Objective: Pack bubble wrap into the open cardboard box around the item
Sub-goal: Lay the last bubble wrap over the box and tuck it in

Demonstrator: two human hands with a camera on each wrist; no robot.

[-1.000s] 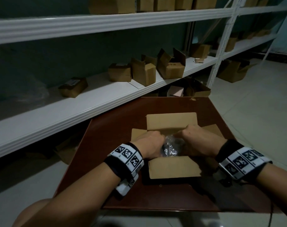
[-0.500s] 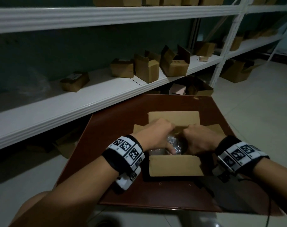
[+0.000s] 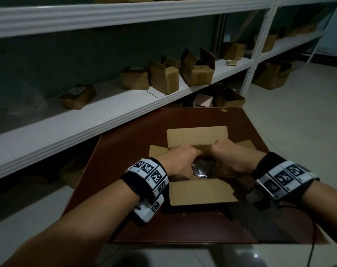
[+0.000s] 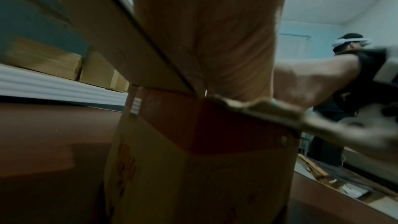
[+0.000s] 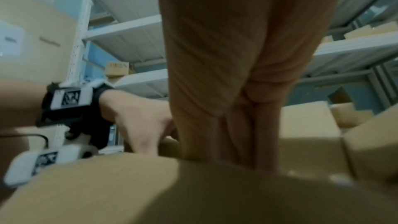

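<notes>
On the far left a long white shelf (image 3: 71, 120) runs along the dark wall; a small closed box (image 3: 78, 96) lies on it, and more brown boxes (image 3: 163, 76) stand further along, some with flaps up. Next comes the dark red-brown surface (image 3: 125, 157), and the open cardboard box (image 3: 200, 191) sits on it with all four flaps spread out; the near flap points at the person and the far flap stands up a bit.

The left hand (image 3: 180, 163) reaches down into the left side of the box; its fingers bend down and go out of sight inside, so I cannot tell if it holds the wrap or only pushes on it. A black band with white square tags is on the left wrist (image 3: 146, 178).

Between the two hands a bit of shiny, crinkly bubble wrap (image 3: 199, 170) shows; it is inside the box, low down and near the front wall; the item under it is hidden.

The right hand (image 3: 231, 160) goes down into the right side of the box, close beside the left hand; its fingers go down past the rim too, and I cannot tell what they grip. The right wrist (image 3: 281, 178) wears the same kind of band.

On the right is pale tiled floor (image 3: 298, 122); another open box (image 3: 269, 76) sits there under the shelf.
</notes>
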